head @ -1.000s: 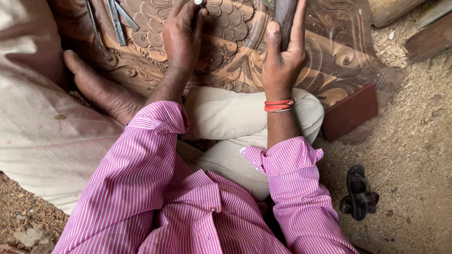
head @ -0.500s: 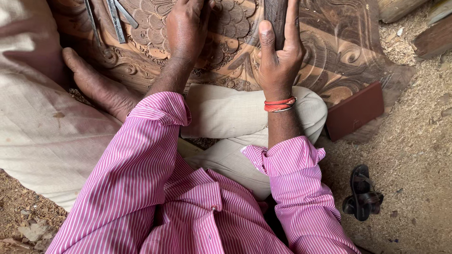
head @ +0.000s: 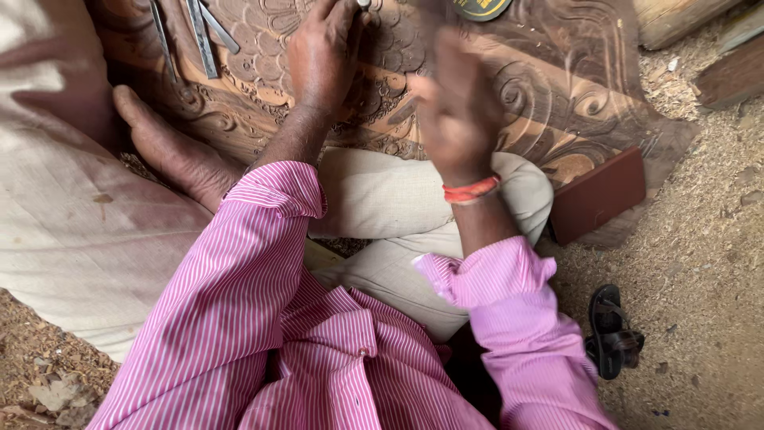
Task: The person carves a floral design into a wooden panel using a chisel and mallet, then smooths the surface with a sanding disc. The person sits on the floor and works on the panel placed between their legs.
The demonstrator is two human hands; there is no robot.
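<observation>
My left hand (head: 322, 56) rests on a carved wooden panel (head: 557, 80), its fingers closed around a thin metal chisel (head: 364, 4) whose end shows at the top edge. My right hand (head: 455, 111), with an orange band at the wrist, is blurred by motion just right of it. It is wrapped on a dark wooden mallet (head: 434, 20) that runs up out of view. Both arms wear pink striped sleeves. My bent knee in beige trousers (head: 398, 199) lies under the hands.
Two spare metal chisels (head: 203, 36) lie on the panel's upper left. A bare foot (head: 167, 147) rests by the panel's left edge. A red-brown block (head: 597, 195) props the panel's right corner. A black sandal (head: 613, 330) lies on the sawdust floor.
My right hand with the mallet has swung down and left, and is now blurred. My left hand stays on the chisel. The view has shifted slightly.
</observation>
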